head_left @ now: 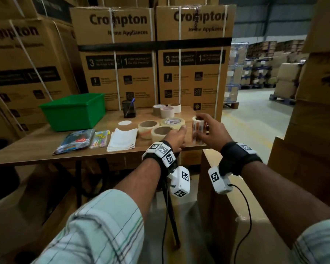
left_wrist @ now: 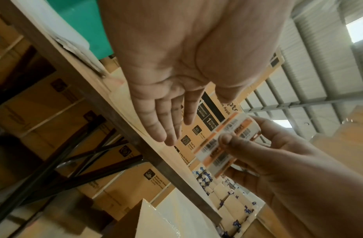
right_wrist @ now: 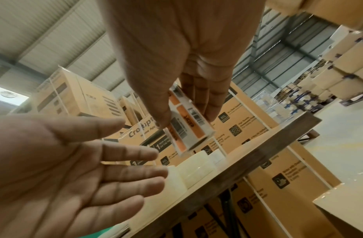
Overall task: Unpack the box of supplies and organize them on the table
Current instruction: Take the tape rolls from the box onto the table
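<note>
My right hand (head_left: 208, 128) pinches a white roll of orange barcode labels (head_left: 195, 130) between thumb and fingers, upright at the right front corner of the wooden table (head_left: 46, 149). The wrist views show the label roll (left_wrist: 223, 145) (right_wrist: 188, 133) held just above the table edge. My left hand (head_left: 177, 135) is open with straight fingers, its tips beside the nearest tape roll (head_left: 161, 131); the left hand (left_wrist: 170, 122) (right_wrist: 95, 161) holds nothing. Two more clear tape rolls (head_left: 148, 126) (head_left: 172, 121) lie just behind.
Three smaller tape rolls (head_left: 167, 111) stand at the back. A black pen holder (head_left: 129, 109), green bin (head_left: 74, 111), white disc (head_left: 124, 123), paper stack (head_left: 122, 139) and two packets (head_left: 74, 141) (head_left: 100, 139) lie leftward. A cardboard box (head_left: 227, 206) stands below my right arm.
</note>
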Motion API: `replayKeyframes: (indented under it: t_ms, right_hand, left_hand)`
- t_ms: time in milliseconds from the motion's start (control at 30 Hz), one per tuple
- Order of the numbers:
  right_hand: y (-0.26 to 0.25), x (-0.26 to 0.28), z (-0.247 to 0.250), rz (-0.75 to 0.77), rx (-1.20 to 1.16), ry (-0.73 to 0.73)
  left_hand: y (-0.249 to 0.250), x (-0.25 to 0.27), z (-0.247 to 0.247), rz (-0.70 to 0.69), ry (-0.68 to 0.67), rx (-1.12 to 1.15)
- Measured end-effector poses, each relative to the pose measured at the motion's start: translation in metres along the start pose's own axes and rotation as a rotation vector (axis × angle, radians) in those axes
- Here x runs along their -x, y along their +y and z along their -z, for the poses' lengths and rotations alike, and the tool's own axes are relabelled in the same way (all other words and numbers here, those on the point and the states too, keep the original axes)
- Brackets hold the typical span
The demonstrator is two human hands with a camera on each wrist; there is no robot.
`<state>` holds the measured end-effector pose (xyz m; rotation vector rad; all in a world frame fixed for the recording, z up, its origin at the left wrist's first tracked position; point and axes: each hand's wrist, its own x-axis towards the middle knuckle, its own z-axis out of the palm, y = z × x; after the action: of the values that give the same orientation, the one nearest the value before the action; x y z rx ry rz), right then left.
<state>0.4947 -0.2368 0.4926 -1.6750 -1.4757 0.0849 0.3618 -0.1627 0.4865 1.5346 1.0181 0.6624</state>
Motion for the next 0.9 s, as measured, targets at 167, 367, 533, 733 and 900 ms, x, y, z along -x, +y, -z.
replayKeyframes:
  t_ms: [167, 367, 533, 733, 900]
  right_hand:
    - [0.026, -0.018, -0.009, -0.102, 0.023, -0.02]
    - [0.045, -0.037, -0.021, -0.095, 0.02, -0.038]
    - [0.057, -0.056, -0.031, -0.112, 0.065, 0.084]
    - [0.065, -0.071, -0.046, -0.168, 0.101, 0.143]
    - [0.073, -0.068, -0.058, -0.185, 0.138, 0.182]
  left_hand:
    - [-0.009, -0.027, 0.005, -0.161, 0.077, -0.317]
    - [-0.012, -0.035, -0.005, -0.242, 0.055, -0.481]
    - [-0.015, -0.047, -0.013, -0.226, 0.004, -0.697]
    - [-0.018, -0.058, -0.012, -0.197, -0.028, -0.824]
    - [-0.018, -0.063, -0.011, -0.199, -0.015, -0.816]
